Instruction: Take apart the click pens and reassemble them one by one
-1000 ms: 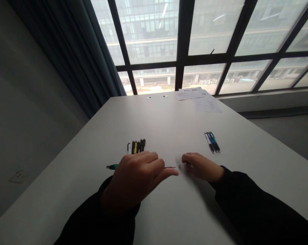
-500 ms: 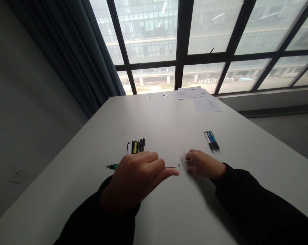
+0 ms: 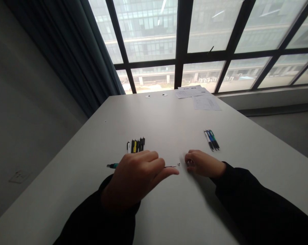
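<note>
My left hand [image 3: 141, 173] is closed around a pen [image 3: 112, 166] with a green part, whose one end pokes out to the left. On the other side, a thin refill tip [image 3: 170, 166] sticks out above my outstretched thumb. A tiny greyish piece [image 3: 178, 164] is just beyond that tip; what it is cannot be made out. My right hand [image 3: 203, 164] rests low over the table, a short way right of that piece. Its fingers are curled in towards the thumb, and whatever they hold, if anything, is too small and shaded to name.
A row of several pens [image 3: 135, 146], black, yellow and white, lies beyond my left hand. Three pens [image 3: 212, 140] lie side by side at the right. Papers [image 3: 207, 102] and two flat white cable covers [image 3: 164, 95] are at the far edge of the white table [image 3: 159, 119].
Almost nothing differs. The fingers of my right hand have curled in slightly; my left hand keeps its hold on the pen.
</note>
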Demonstrator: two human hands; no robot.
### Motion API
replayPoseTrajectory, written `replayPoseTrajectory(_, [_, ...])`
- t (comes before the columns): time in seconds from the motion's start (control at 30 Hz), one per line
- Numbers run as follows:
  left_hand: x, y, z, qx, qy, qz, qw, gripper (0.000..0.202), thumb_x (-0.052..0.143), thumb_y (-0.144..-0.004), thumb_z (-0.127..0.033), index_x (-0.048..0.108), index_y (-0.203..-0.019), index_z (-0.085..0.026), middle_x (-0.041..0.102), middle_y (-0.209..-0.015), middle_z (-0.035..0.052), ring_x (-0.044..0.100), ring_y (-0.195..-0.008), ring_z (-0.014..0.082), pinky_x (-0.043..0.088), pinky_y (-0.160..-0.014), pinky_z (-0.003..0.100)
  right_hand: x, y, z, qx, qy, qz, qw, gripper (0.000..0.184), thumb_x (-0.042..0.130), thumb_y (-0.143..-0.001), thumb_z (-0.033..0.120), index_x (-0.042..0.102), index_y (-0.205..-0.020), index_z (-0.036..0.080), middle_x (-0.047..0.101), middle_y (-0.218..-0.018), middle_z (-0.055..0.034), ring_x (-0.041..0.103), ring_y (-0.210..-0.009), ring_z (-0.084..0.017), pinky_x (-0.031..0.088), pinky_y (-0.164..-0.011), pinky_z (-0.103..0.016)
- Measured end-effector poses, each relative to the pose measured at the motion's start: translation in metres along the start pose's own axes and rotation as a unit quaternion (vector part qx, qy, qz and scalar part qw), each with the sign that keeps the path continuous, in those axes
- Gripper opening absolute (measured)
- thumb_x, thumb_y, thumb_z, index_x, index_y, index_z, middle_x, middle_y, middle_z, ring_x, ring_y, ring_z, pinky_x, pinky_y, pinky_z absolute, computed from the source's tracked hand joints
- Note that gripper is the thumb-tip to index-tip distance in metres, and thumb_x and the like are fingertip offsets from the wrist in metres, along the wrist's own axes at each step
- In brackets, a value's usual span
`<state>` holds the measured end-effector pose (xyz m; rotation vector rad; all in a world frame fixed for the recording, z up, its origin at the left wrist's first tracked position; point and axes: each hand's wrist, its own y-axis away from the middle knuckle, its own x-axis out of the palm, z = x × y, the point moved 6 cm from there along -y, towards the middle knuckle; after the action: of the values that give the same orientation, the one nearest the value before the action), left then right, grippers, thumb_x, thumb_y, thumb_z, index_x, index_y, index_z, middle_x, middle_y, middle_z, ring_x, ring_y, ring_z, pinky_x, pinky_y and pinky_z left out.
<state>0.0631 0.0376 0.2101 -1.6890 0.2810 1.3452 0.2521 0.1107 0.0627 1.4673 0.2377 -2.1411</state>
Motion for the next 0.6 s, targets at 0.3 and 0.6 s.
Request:
replayPoseTrajectory(0.3, [0.004, 0.003, 0.002, 0.001, -0.004, 0.012, 1.0, 0.048, 0.055, -0.093, -0.049, 0.053, -0.058, -0.016, 0.049, -0.056, -0.0034, 0.04, -0.047, 0.0084, 0.025, -0.048, 0.026, 0.002, -0.001, -0.003, -0.005, -0.006, -0.007, 1.0, 0.016, 0.075, -0.072, 0.019, 0.073, -0.088, 0.015, 0.068, -0.089, -0.0096, 0.063, -0.076, -0.02, 0.047, -0.07, -0.029])
replayPoseTrajectory(0.6, [0.0, 0.0, -0.015, 0.061, 0.03, -0.019, 0.998, 0.048, 0.058, -0.091, -0.049, 0.055, -0.056, -0.016, 0.048, -0.053, -0.0037, 0.039, -0.046, 0.0085, 0.025, -0.047, 0.027, -0.055, 0.03, 0.056, -0.241, -0.218, -0.212, 0.922, 0.017, 0.067, -0.089, 0.023, 0.07, -0.105, 0.018, 0.071, -0.098, -0.0085, 0.066, -0.076, -0.014, 0.055, -0.072, -0.028])
